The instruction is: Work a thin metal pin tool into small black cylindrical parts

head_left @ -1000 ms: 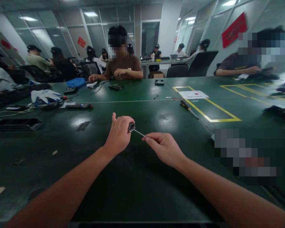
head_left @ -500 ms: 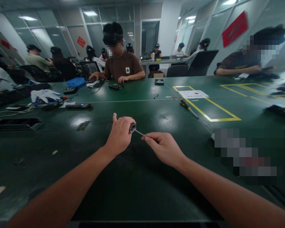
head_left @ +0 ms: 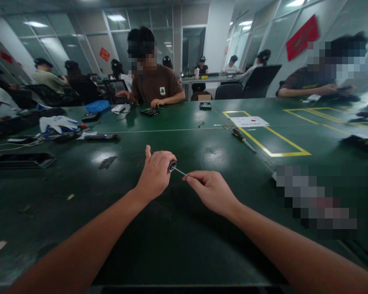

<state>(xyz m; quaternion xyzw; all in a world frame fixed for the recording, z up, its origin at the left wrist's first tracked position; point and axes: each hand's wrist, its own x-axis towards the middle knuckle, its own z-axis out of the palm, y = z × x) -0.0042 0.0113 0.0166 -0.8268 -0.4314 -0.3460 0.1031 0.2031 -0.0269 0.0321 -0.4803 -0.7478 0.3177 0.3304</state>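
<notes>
A dark cylinder [head_left: 172,165] is held above the middle of the near half of the table [head_left: 184,253], its round open end turned toward the right. It is clasped by the left hand [head_left: 155,173], whose fingers are wrapped over it so that most of its body is hidden; one digit is stuck up, clear of the grip. From the open end a thin rod [head_left: 180,172] is seen to run out, slanting down to the right. How deep it is seated inside cannot be told. Its outer end is pinched by the right hand [head_left: 211,190], with thumb and forefinger closed together on it and the other fingers curled beneath. The two hands are kept apart, bridged only by the rod.

Beyond them, to the right, a screwdriver [head_left: 243,141] is laid near a paper sheet [head_left: 250,121], by a rectangle marked in yellow tape [head_left: 290,154]. To the left, a pen-like tool [head_left: 101,137] is placed, with white gloves [head_left: 58,123] heaped farther left and a blue tray [head_left: 97,106] set behind. At the far edge, a black device [head_left: 149,112] is touched by the hand of a co-worker [head_left: 153,83] in a brown shirt.
</notes>
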